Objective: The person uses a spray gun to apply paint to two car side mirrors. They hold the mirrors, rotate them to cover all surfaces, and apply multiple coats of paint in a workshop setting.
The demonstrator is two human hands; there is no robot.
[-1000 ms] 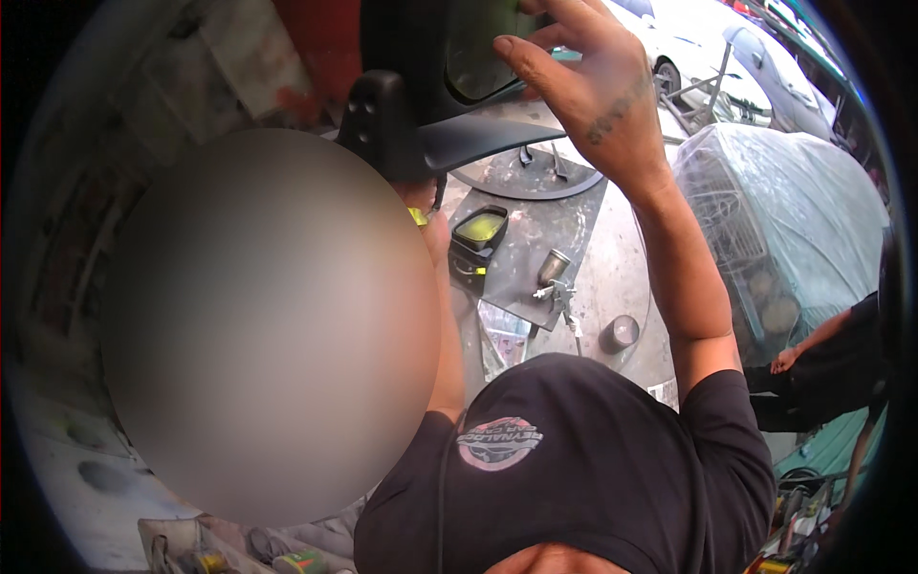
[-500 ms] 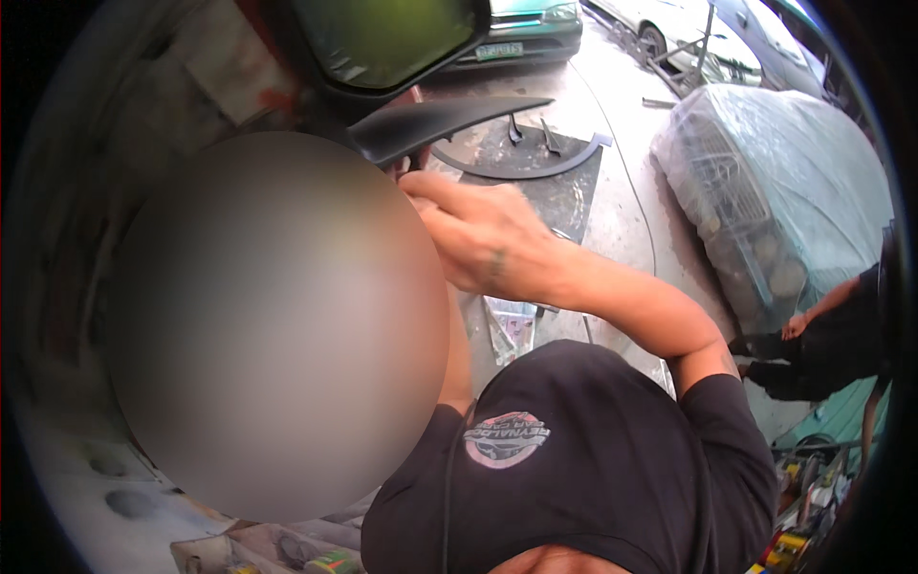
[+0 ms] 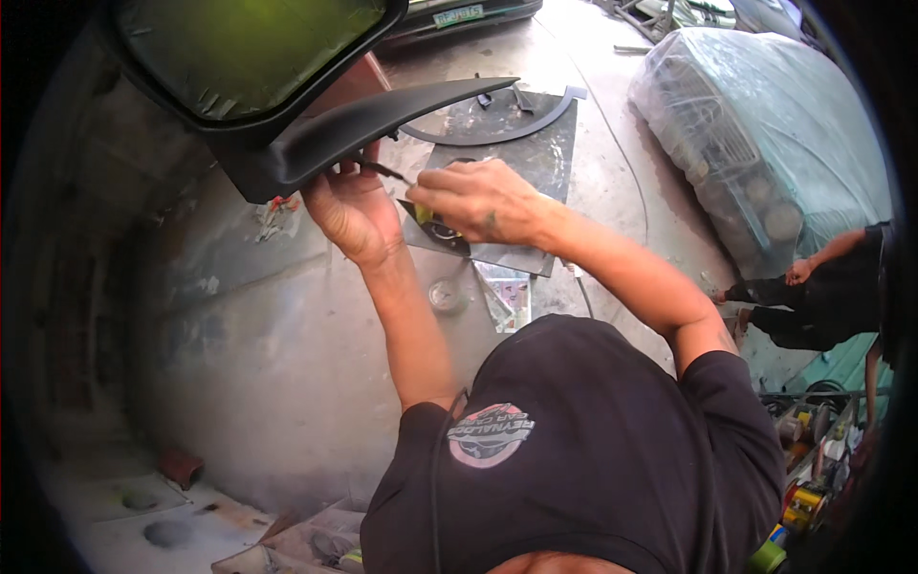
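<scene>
A black car side mirror (image 3: 277, 158) with a long tapering base arm fills the upper left. My left hand (image 3: 359, 220) is under its base, palm up, with the fingers curled at the lower edge and partly hidden behind it. To the right, my right hand (image 3: 488, 201) is closed, back of the hand upward, around a thin dark stick-like tool (image 3: 382, 170). The tool points left toward the underside of the mirror base; its exact kind is unclear. Something small and yellow (image 3: 422, 213) shows just below the right fingers.
Beyond my hands, a dark sheet (image 3: 550, 143) and a curved black trim strip (image 3: 478, 141) lie on the floor. A car under clear plastic (image 3: 765, 124) stands right, near a dark-clothed person (image 3: 832, 287). A tool-filled tray (image 3: 813, 440) is lower right; a parked car (image 3: 469, 24) is ahead.
The mirror has shifted left and nearer in view. My left hand, hidden by a grey blur before, now shows. The thin tool has come into sight at my right hand.
</scene>
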